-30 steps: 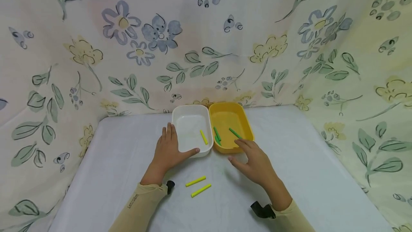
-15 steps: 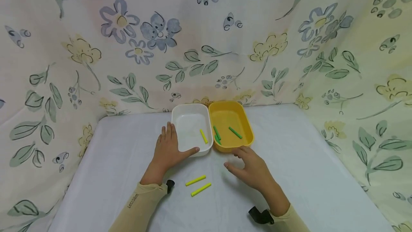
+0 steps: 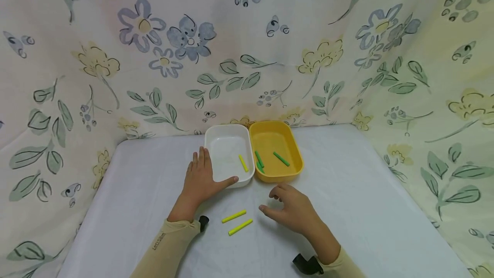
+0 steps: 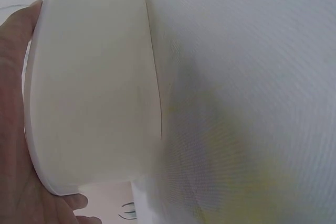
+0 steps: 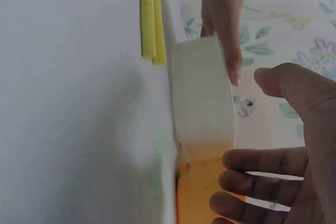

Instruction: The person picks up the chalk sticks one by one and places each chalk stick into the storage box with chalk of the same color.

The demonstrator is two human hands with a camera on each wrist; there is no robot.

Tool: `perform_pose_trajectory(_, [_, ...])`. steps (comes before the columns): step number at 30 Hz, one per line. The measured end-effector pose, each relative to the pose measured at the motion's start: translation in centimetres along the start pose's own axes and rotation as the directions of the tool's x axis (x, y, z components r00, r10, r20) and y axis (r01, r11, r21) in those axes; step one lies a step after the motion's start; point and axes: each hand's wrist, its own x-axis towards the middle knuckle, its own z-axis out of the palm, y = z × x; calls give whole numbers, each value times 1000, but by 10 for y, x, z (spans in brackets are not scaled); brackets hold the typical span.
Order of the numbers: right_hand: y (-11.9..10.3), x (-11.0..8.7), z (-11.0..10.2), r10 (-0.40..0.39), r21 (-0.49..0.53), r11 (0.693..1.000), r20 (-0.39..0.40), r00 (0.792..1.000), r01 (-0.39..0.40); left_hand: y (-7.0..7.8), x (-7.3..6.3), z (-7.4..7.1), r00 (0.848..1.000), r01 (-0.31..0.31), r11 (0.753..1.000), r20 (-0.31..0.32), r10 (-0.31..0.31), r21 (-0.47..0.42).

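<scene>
Left hand (image 3: 200, 181) spreads against the white rectangular plastic tray (image 3: 225, 147), seemingly steadying it; right hand (image 3: 293, 209), fingers relaxed, thumb apart, empty, hovers off its near-right corner. Two slim yellow sticks (image 3: 240, 227) lie on its near side, another (image 3: 243, 163) inside; adjoining, a yellow plastic tray (image 3: 270, 138) holds green sticks (image 3: 281, 158).

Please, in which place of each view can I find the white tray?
Head: the white tray is just left of centre, beside the yellow tray.
Left wrist: it fills much of the left half.
Right wrist: just right of centre, above the yellow tray.
Shared landmark: the left hand, at the white tray in every view.
</scene>
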Motion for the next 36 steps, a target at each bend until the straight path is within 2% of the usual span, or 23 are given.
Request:
perform_pose_trajectory(8, [-13,-4,15,-57,-31,998,59,997,59,0,0,1,1000,1,1000,-1,-1,6])
perform_pose_trajectory(20, [-34,-8,31,-63,-110,990,177,982,83,-2,0,2,1000,-18,1000,-22,18,25])
perform_pose_trajectory(27, [-45,-8,41,-36,-160,985,202,979,69,-3,0,3,1000,-15,1000,-18,16,16])
perform_pose_trajectory(36, [-57,-5,46,74,-240,970,207,976,-23,-1,1,2,1000,1,1000,3,-1,2])
